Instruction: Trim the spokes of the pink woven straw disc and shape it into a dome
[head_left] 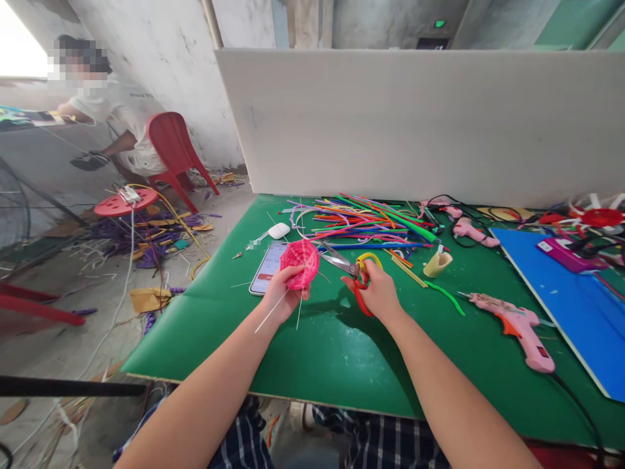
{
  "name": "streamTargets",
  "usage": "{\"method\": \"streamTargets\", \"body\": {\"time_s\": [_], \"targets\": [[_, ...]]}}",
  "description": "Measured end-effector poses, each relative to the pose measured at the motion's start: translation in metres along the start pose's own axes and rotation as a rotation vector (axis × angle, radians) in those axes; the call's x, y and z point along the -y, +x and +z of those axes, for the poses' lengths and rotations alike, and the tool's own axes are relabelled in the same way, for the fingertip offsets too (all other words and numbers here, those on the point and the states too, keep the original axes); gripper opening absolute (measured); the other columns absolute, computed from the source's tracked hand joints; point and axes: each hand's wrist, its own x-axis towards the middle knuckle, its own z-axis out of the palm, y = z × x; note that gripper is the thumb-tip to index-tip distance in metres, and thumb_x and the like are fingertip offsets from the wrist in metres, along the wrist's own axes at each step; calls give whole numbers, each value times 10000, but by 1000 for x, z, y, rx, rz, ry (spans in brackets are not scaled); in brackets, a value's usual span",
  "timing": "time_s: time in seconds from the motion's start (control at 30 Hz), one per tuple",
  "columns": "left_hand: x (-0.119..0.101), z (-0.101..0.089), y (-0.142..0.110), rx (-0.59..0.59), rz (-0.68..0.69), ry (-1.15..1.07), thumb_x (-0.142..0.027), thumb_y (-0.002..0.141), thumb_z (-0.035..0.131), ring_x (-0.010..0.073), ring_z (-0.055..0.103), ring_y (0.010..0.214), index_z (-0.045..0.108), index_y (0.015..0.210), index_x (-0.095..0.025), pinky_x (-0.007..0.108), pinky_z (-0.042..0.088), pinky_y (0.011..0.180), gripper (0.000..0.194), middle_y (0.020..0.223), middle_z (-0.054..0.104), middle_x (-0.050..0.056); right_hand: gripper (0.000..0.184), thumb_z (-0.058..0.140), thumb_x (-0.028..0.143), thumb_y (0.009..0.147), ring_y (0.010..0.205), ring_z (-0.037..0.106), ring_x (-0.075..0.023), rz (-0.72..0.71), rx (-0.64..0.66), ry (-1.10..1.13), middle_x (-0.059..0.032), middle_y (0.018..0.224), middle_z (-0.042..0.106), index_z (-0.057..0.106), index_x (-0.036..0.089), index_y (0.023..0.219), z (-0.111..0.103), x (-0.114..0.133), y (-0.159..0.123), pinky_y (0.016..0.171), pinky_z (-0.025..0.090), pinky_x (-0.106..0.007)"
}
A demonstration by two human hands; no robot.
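Note:
My left hand (288, 293) grips a round pink woven piece (301, 264) by its lower edge; thin white wire-like ends stick out from it. In my right hand (375, 290) are scissors (346, 262) with red and yellow handles. Their blades are parted and point left, at the right side of the pink piece; whether they touch it I cannot tell. Beneath and behind the left hand lies a phone (266, 267) with a timer on its screen. Beyond both hands spreads a pile of coloured pipe cleaners (371, 221).
On the green table (312, 365) lie a white earbud case (278, 230), a yellowish tube (437, 262), pink glue gun (517, 326), blue board (561, 286) and purple power strip (569, 253). A white partition (415, 124) stands behind. Left, a person sits on a red chair (173, 146).

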Motion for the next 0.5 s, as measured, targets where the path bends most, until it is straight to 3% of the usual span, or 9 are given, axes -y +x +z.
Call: {"method": "streamTargets", "body": {"time_s": [0.27, 0.37, 0.5], "targets": [[-9, 1, -4, -16, 73, -5, -187, 657, 543, 60, 422, 328, 481, 589, -135, 153, 342, 312, 106, 398, 461, -28, 310, 561, 490, 720, 516, 459, -141, 50, -25, -7, 37, 562, 467, 391, 231, 712, 1, 1, 2, 489, 318, -242], [-12, 1, -4, -48, 125, 44, -172, 632, 573, 85, 456, 320, 518, 646, -126, 182, 375, 296, 73, 424, 514, -22, 317, 558, 496, 724, 538, 502, -149, 56, -10, 9, 23, 600, 529, 382, 233, 708, 0, 2, 2, 496, 346, -247], [-15, -2, -5, -86, 205, 118, -150, 610, 621, 112, 498, 337, 554, 767, -130, 217, 419, 279, 172, 511, 586, -24, 302, 548, 497, 724, 570, 558, -154, 21, -26, 23, 0, 681, 591, 402, 232, 722, 0, 0, 0, 527, 401, -255]]}}
